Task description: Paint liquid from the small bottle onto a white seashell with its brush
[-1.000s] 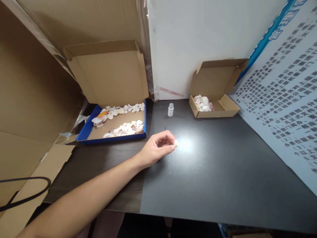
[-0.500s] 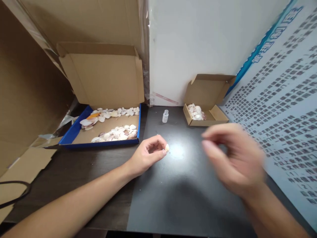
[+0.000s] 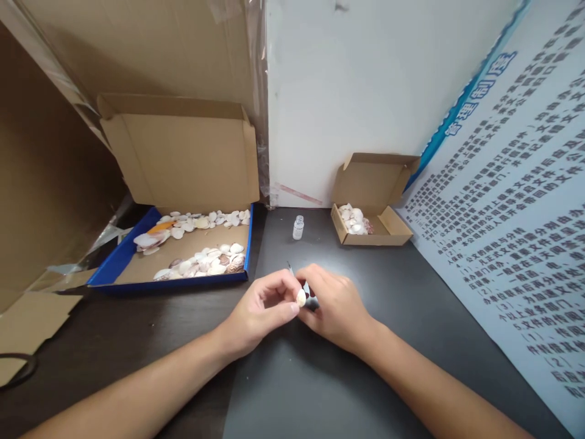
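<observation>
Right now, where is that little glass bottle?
In the head view the small glass bottle stands upright on the dark table near the back wall, just left of the small cardboard box of shells, beyond both hands.

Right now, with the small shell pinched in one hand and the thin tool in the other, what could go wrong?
1. The left hand pinches the shell only at the fingertips, so pressure from the thin tool in the right hand might flick it away or crack it.
2. The tool's tip points close to the left fingers; a slip could prick them.
3. The small bottle stands just behind and looks easy to knock over.
</observation>
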A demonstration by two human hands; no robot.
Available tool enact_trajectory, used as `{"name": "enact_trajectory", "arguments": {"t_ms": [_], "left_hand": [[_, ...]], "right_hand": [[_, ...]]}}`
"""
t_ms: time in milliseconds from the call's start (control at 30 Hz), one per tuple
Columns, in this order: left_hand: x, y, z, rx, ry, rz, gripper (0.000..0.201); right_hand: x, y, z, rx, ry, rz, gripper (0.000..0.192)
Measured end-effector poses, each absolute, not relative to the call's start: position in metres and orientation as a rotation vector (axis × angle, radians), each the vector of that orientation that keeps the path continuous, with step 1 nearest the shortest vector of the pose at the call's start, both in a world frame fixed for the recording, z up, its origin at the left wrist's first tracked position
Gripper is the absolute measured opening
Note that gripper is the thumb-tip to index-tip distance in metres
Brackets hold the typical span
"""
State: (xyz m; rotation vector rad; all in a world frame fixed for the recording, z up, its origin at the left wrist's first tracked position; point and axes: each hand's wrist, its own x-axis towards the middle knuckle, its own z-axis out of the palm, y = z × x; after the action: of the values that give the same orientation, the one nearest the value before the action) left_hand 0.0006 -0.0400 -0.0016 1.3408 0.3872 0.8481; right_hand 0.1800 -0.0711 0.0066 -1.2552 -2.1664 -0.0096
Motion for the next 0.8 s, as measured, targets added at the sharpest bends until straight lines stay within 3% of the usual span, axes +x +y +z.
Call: {"name": "enact_trajectory", "arguments": {"t_ms": [200, 500, 800], "left_hand": [[0.002, -0.04, 0.003, 1.232, 0.422, 0.849, 0.022], [0.004, -0.035, 0.011, 1.06, 0.477, 0.847, 0.014], [0.008, -0.026, 0.004, 0.96, 0.615, 0.745, 0.017]], "right_hand": [[0.181, -0.074, 0.006, -1.285, -2.144, 0.033, 0.014], [0.197, -0.07, 0.01, -1.388, -1.865, 0.085, 0.01], [0.205, -0.07, 0.007, -1.093, -1.67, 0.283, 0.011]]}}
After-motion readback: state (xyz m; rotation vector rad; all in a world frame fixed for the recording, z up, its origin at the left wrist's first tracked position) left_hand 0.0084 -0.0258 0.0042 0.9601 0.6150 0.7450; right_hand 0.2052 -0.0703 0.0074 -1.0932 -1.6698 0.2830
